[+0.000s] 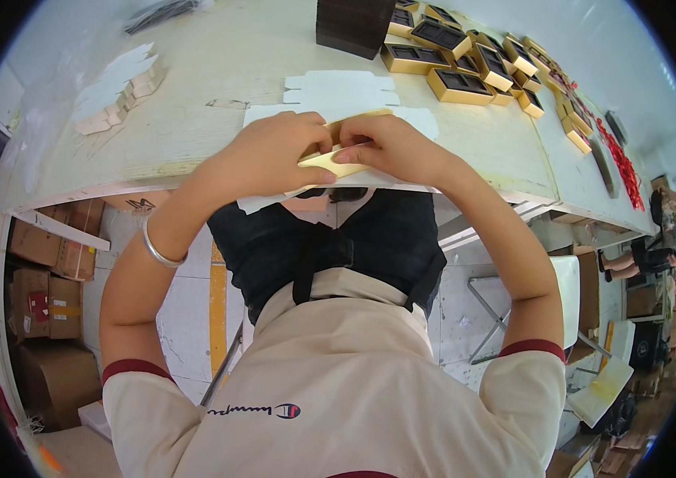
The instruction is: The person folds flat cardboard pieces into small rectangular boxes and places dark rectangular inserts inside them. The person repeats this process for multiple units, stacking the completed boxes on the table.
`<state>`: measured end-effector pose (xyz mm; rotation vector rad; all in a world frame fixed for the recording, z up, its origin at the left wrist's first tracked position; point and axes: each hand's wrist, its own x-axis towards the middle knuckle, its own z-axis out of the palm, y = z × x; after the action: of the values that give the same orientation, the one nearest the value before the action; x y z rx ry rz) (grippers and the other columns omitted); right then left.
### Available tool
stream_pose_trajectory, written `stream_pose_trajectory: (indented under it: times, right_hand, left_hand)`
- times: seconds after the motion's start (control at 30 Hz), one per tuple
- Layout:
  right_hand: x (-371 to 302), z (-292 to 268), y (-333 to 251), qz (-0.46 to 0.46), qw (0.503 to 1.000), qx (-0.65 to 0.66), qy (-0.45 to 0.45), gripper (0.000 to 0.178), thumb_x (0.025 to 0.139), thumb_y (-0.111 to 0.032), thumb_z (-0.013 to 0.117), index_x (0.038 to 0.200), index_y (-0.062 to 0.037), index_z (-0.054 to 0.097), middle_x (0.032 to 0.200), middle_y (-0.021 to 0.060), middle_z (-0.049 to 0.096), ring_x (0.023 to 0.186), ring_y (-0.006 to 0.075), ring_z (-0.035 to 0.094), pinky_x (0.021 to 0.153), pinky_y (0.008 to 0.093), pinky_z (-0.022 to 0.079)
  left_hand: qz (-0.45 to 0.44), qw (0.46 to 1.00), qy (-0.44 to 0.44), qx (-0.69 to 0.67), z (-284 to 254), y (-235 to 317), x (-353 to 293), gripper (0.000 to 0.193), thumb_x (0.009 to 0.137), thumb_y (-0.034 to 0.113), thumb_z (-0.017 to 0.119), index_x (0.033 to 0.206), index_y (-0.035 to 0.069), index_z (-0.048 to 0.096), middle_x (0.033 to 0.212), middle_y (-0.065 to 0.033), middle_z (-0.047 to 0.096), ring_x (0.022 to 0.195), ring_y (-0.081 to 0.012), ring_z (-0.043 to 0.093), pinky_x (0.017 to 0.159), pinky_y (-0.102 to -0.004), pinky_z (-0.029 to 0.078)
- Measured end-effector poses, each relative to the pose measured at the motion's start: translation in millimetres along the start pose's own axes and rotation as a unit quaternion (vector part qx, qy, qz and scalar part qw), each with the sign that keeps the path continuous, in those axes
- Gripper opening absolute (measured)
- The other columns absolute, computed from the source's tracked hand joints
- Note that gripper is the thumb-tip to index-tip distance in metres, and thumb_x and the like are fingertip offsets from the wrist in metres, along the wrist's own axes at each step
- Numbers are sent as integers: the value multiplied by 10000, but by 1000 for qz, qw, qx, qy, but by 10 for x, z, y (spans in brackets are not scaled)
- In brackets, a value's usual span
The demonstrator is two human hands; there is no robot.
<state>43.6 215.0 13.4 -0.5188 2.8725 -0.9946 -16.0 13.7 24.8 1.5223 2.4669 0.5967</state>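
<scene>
At the table's near edge my left hand (281, 151) and my right hand (398, 147) grip a gold card box (330, 166) from its two sides. Its gold walls are partly raised. The fingers of both hands curl over the near wall, thumbs toward me, and hide much of the inside. Beneath and beyond the hands lie flat white die-cut card blanks (338, 86) with notched edges. A silver bangle (161, 248) circles my left forearm.
White card pieces (119, 92) are stacked at the left of the table (186, 131). A dark brown box (354, 28) stands at the back. Gold boxes with black inserts (461, 84) pile up right, near red strands (621, 163). Cartons (55, 307) sit below left; another person (642, 259) is far right.
</scene>
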Motion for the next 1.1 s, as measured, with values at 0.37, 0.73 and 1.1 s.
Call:
stream_pose_trajectory:
  times: [0.37, 0.73, 1.1]
  right_hand:
    - [-295, -55, -406, -167, 972, -92, 134, 287, 738, 9, 666, 1008, -43, 583, 962, 91, 542, 846, 294, 563, 725, 352, 476]
    - [-350, 10, 111, -114, 988, 55, 92, 216, 754, -134, 749, 809, -12, 579, 922, 83, 526, 846, 217, 533, 745, 301, 447]
    - [-264, 76, -31, -10, 994, 66, 92, 174, 797, -50, 665, 764, -25, 496, 818, 52, 511, 717, 143, 482, 633, 264, 410]
  left_hand:
    - [-14, 977, 210, -40, -39, 324, -35, 369, 749, 306, 693, 900, -26, 636, 1100, -103, 531, 806, -295, 614, 731, -365, 493]
    - [75, 984, -17, -162, 5, -185, -48, 401, 684, 23, 738, 1069, -3, 627, 1290, -121, 495, 1037, -226, 558, 812, -304, 478]
    - [57, 980, 115, -149, 329, 49, 180, 210, 713, 148, 728, 839, 16, 623, 703, -82, 591, 649, -237, 561, 615, -324, 445]
